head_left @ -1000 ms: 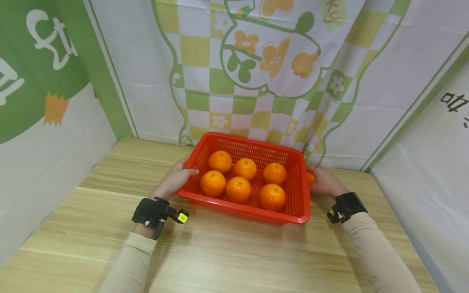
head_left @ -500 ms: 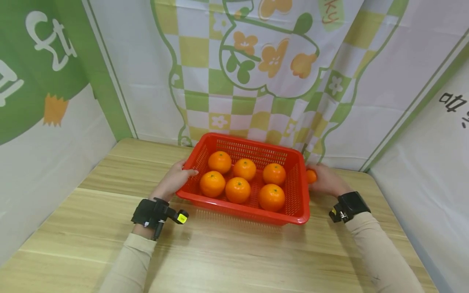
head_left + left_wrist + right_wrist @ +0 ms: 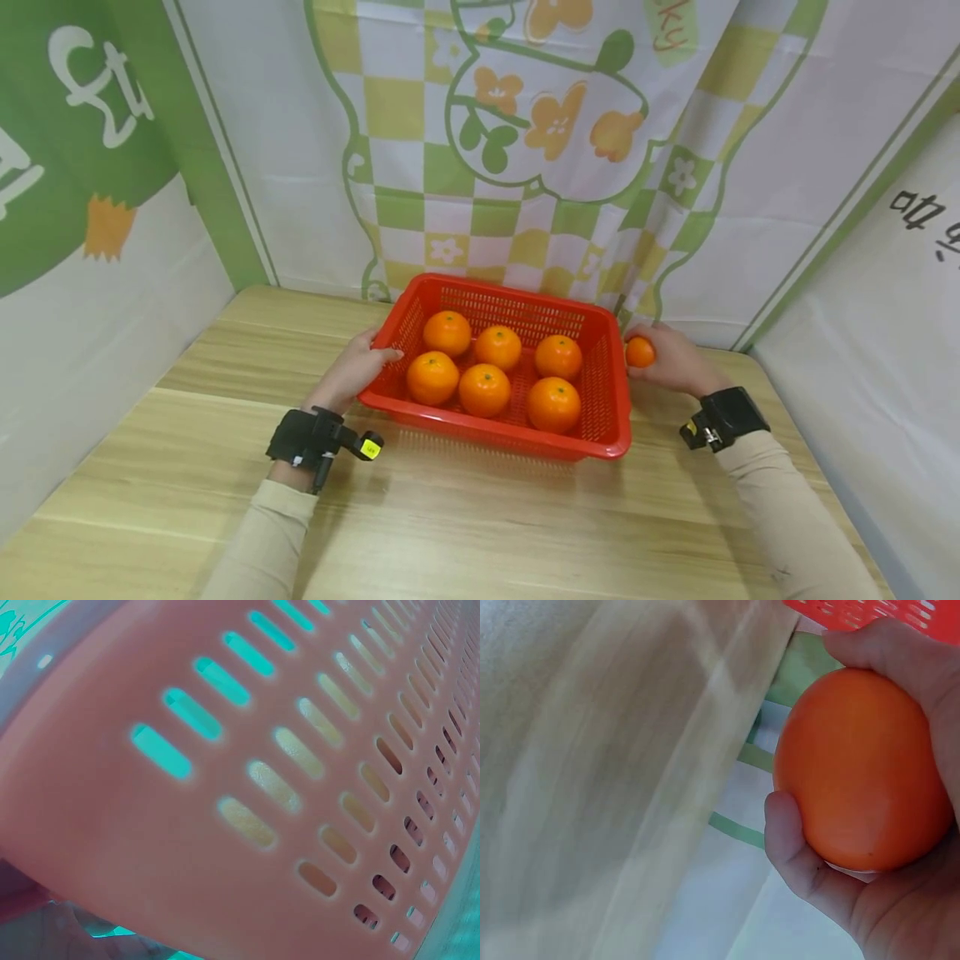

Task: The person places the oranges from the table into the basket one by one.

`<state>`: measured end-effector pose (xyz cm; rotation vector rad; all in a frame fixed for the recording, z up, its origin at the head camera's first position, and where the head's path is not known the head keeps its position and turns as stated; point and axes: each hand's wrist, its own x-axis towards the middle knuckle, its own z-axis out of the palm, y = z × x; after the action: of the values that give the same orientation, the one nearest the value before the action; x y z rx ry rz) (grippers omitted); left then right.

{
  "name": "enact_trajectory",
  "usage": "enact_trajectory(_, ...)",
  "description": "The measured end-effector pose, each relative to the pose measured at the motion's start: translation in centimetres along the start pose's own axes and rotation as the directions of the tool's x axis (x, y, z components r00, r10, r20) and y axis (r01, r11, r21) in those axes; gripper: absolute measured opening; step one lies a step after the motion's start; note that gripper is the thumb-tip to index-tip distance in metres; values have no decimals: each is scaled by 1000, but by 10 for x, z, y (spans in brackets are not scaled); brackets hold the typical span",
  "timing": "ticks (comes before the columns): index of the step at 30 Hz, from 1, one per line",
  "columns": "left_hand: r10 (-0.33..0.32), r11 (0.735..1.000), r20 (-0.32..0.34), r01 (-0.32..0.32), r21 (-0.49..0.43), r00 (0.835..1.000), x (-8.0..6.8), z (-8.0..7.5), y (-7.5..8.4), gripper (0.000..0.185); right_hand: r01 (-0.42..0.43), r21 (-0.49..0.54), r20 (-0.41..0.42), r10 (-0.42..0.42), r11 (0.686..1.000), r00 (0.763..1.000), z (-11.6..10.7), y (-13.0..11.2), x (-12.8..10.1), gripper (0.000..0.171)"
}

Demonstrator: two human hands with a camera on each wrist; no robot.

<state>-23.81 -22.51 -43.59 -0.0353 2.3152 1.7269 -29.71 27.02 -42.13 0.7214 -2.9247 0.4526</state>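
A red slotted basket (image 3: 611, 400) sits on the wooden table and holds several oranges (image 3: 484, 389). My left hand (image 3: 357, 369) rests against the basket's left wall with its thumb on the rim; the left wrist view is filled by that wall (image 3: 247, 787). My right hand (image 3: 671, 360) grips one more orange (image 3: 640, 352) just outside the basket's right rim, lifted off the table. In the right wrist view the orange (image 3: 859, 769) lies in curled fingers (image 3: 791, 832), with the basket's corner (image 3: 885, 611) above.
The wooden table (image 3: 465, 517) is walled by printed cloth at the back (image 3: 525, 150), left (image 3: 90, 208) and right (image 3: 885, 275). The basket stands close to the back cloth. Bare wood stretches in front of the basket.
My right hand has lifted the orange from table level beside the basket up to the height of the right rim. The left hand and the basket have stayed put.
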Motion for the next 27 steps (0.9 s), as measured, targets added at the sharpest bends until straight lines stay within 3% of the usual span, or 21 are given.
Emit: enact_trajectory(27,11,1000,-3,-11,7,1000,1,0,-3,59,13,-28,-74,-15,1000,997,-42,-29,0,48)
